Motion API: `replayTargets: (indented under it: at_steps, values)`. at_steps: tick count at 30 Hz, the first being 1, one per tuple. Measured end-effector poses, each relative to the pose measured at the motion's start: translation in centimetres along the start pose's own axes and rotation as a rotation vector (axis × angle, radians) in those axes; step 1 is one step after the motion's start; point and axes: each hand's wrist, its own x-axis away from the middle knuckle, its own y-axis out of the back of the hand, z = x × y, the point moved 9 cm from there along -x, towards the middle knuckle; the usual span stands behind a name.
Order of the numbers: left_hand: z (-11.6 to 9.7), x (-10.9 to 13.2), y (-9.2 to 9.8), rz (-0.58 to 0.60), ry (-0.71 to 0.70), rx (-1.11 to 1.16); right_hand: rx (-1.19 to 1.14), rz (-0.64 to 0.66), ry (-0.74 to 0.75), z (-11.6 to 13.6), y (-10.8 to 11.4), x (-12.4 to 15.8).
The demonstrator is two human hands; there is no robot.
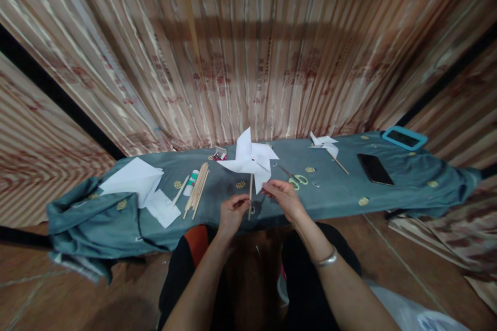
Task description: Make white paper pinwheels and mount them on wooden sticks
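Observation:
A white paper pinwheel (248, 157) on a thin wooden stick is held upright above the cloth-covered table. My left hand (232, 212) pinches the lower part of its stick. The fingers of my right hand (282, 195) are closed at the tip of the pinwheel's lower blade. Green-handled scissors (298, 181) lie just beyond my right hand. Left of the pinwheel are a bundle of wooden sticks (197, 191), a glue stick (191, 183) and a small open box (219, 154).
White paper sheets (132, 178) lie on the table's left part, a smaller piece (165, 208) beside them. Toward the right are a second pinwheel (325, 142), a black phone (375, 169) and a blue-framed device (404, 137). A striped curtain (240, 51) hangs behind.

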Motion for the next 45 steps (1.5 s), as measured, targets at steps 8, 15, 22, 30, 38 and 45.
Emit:
replayTargets:
  at_steps: [8,15,22,30,38,45]
  values:
    - [-0.1,0.1,-0.2,0.028,-0.021,-0.016,0.032,0.05,0.021,-0.3,-1.5,0.0]
    - [-0.5,0.2,-0.3,0.055,-0.038,-0.036,0.119,0.064,0.066,-0.4,-2.4,0.0]
    - [-0.8,0.2,0.1,0.053,-0.028,-0.043,0.176,-0.128,0.174,2.5,2.1,0.0]
    - [-0.6,0.9,-1.0,0.15,0.026,-0.044,0.069,-0.492,0.318,4.1,9.3,-0.4]
    - [-0.3,0.9,-1.2,0.165,0.044,-0.053,0.028,-0.442,0.261,3.1,8.4,-1.1]
    - [-0.6,0.7,-0.5,0.107,0.014,-0.06,0.011,-0.382,0.246,2.5,7.2,-1.1]
